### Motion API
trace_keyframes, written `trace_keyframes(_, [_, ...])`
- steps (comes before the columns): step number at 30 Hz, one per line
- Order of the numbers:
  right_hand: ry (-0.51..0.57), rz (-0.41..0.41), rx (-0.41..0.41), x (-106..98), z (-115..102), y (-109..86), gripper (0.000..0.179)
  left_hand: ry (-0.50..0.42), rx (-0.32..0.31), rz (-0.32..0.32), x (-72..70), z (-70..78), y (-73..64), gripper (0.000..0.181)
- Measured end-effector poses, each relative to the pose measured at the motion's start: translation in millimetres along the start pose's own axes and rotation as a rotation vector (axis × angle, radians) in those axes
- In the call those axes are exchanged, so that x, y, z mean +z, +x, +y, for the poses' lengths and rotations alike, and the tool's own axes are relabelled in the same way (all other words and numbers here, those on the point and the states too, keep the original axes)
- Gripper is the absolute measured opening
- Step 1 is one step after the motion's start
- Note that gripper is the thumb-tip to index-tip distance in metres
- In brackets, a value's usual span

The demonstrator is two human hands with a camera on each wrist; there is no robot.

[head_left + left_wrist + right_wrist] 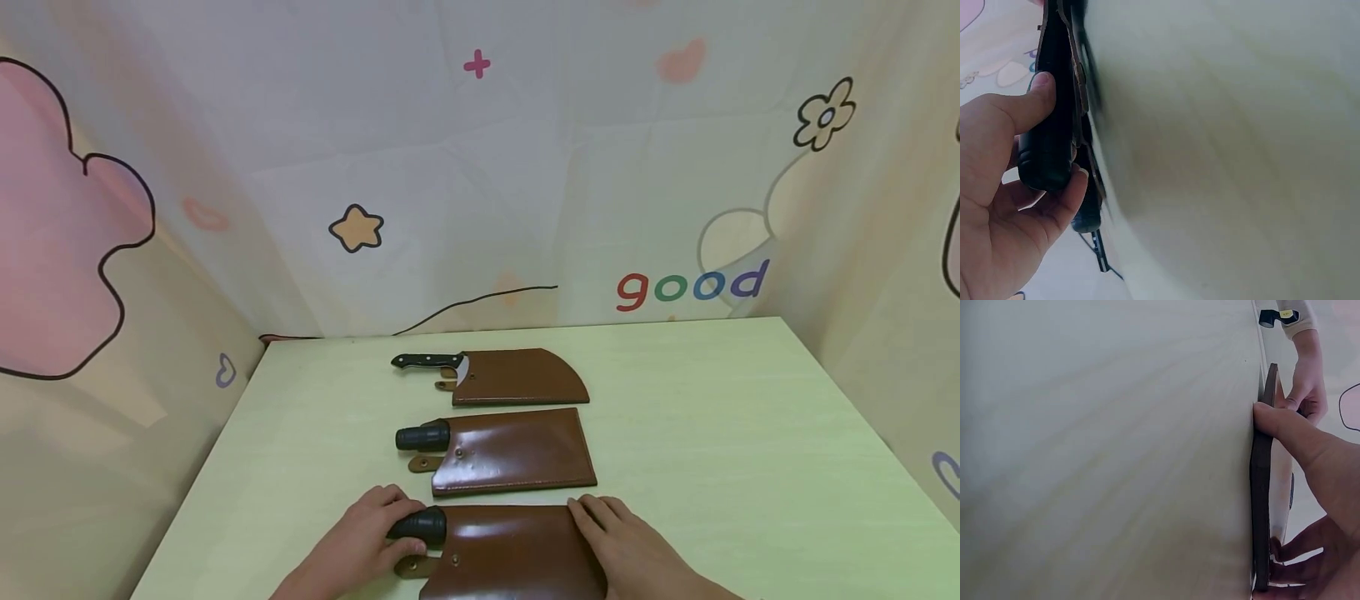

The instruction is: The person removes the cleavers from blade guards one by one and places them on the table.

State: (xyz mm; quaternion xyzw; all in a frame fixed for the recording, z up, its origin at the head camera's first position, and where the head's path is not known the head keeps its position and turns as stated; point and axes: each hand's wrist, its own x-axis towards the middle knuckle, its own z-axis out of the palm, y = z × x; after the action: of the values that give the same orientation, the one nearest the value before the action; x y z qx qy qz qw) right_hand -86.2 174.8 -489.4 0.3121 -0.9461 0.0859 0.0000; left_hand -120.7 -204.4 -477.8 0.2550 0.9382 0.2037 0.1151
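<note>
Near sheath: brown (517,554), shiny, at the near side of the table (750,467), below the two other sheaths in the head view; its lower part runs out of that view. Whether it lies fully flat I cannot tell.
Near handle: black (425,527), sticking out of the sheath's left end.
Near strap: brown tab with a stud (414,567), just below the handle.
Left hand: grasping the near handle (367,533); in the left wrist view the thumb lies on one side and fingers curl round the other.
Right hand: gripping the near sheath's right end (626,542), fingertips at its far corner; the right wrist view shows the thumb on the edge, apart from the fingers.
Middle sheath: brown, squarish (517,454), just beyond the near one, with a black middle handle (422,437) to the left.
Far sheath: brown (525,377), right end curved, beyond the middle one.
Far handle: black, riveted (426,361), pointing left, a bit of bright blade (462,369) showing beside it.
Table: pale green-yellow.
Backdrop: pale cloth (480,183) behind the table, printed with a star (356,229), a flower (825,115) and "good" (692,285).
</note>
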Motion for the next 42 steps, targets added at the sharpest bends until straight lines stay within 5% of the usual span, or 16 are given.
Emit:
trace_keyframes(9, [0.033,0.081,-0.002,-10.3,-0.8,-5.5,0.125,0.044,0.052,0.106,-10.3,9.5,-5.3,0.041])
trace_keyframes(15, [0.033,0.193,-0.082,-16.3,3.2,-8.2,0.127,0.013,0.105,0.199,-14.6,10.8,-8.5,0.044])
trace_keyframes(22, [0.042,0.324,-0.122,-17.9,6.5,-8.8,0.124,-0.06,0.076,0.203,-16.3,12.6,-9.4,0.038])
trace_keyframes(37, [0.016,0.35,-0.169,-20.0,9.4,-10.3,0.122,-0.127,0.003,0.258,-13.3,23.8,-13.3,0.049])
trace_keyframes(42, [0.017,0.346,-0.164,-20.7,8.8,-11.1,0.122,-0.1,0.04,0.341,-10.2,24.1,-14.8,0.043])
